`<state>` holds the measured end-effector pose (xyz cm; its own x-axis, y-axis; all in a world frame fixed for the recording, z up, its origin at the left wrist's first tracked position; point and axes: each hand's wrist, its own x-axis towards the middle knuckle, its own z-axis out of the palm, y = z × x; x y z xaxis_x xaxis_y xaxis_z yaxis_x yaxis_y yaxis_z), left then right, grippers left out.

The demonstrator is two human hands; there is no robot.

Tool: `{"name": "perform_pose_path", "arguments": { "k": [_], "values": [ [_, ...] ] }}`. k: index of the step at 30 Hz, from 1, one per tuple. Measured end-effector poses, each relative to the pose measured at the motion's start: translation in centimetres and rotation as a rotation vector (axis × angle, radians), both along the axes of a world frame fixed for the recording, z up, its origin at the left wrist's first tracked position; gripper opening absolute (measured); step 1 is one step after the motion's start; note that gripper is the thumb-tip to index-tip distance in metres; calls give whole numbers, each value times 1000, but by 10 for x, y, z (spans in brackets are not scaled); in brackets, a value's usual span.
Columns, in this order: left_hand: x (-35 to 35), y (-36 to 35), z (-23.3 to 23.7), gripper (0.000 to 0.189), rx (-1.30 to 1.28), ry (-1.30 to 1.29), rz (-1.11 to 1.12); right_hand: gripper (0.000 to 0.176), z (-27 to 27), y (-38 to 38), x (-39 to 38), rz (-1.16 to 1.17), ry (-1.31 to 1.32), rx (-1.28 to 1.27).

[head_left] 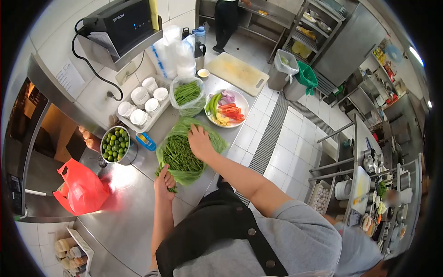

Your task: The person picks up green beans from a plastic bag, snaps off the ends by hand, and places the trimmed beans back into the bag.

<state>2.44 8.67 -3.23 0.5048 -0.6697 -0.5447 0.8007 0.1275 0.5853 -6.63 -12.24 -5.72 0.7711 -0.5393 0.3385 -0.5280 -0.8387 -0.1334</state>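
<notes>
- Steel counter [124, 217], running from 7 o'clock up to 1 o'clock through the middle of the view.
- Black printer [127, 23] on a wall shelf at 11 o'clock, marked "EPSON" in white letters on its front.
- Pale cutting board [237, 71] at 1 o'clock on the counter's far end, bare.
- Bundle of long beans [181, 159] at the centre of the counter, lying in an opened clear bag [217, 138]. Long axis roughly from 7 o'clock to 1 o'clock, near ends pointing towards the person.
- Red plastic bag [80, 189] at 8 o'clock, crumpled, well apart from the bundle.
- White plate [246, 107] at 1 o'clock of the bundle, holding green pods and red, yellow and purple cut vegetables.
- Steel bowl [130, 154] of limes [115, 144] just beside the bundle at 9 o'clock.
- Second bag of beans [188, 94] at 12 o'clock, standing open between tray and plate.
- Tray [152, 121] of small white bowls [138, 95] at 11 o'clock.
- Paper note [69, 78] on the wall at 10 o'clock, writing too small to read.
- Right hand [200, 142], fingers spread, lying flat on the bundle's far part, gripping nothing.
- Left hand [164, 179], clenched around the near ends of the beans at 7 o'clock.
</notes>
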Motion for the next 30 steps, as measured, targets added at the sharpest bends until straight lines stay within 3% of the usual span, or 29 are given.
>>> {"name": "perform_pose_path", "arguments": {
  "k": [5, 10, 16, 24, 30],
  "values": [
    [-11, -5, 6, 16, 51, -41, -23, 17, -17, 9, -1, 84, 95, 167],
    [-8, 9, 1, 19, 49, -45, -19, 12, -21, 10, -20, -33, 73, 235],
    [-6, 12, -5, 19, -7, 26, 65, 14, -14, -9, -36, 70, 20, 502],
    [-14, 8, -6, 17, 2, 123, 142, 21, -11, -29, -15, 211, -91, 531],
    [-47, 19, 12, 29, 94, 36, -100, 24, -13, -28, 34, 402, -73, 564]
  ]
}}
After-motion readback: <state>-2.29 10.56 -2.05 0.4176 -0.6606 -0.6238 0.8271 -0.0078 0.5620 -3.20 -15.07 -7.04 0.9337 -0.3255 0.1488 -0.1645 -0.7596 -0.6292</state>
